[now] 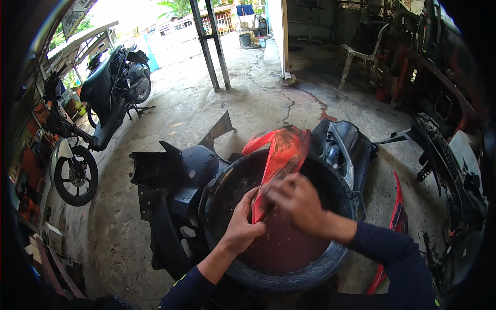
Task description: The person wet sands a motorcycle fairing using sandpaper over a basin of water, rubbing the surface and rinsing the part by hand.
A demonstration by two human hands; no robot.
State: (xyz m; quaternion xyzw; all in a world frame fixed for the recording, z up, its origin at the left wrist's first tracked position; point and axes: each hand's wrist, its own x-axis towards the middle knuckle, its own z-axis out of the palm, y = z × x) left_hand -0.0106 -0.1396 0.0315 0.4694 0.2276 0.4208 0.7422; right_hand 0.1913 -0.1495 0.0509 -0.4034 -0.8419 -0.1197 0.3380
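Note:
A red motorcycle fairing panel [290,147], smeared with dark dirt, slants over a round black tub [219,200] of murky reddish water. My left hand [245,223] grips the panel's narrow lower end, thumb and fingers wrapped round it. Against the panel's right edge, just above that grip, is my right hand [299,201]. Its fingers are curled and blurred by motion; anything inside them is hidden. Black plastic body panels [175,168] lie to the left of the tub. Beyond its right rim lies another dark panel [356,144] with a grey strip.
A motorcycle [111,88] stands at the far left, its front wheel [76,175] nearer me. A red trim piece [397,206] lies on the concrete floor at the right, beside a stripped frame [439,155]. Further back are a metal post [213,46] and a plastic chair [364,54].

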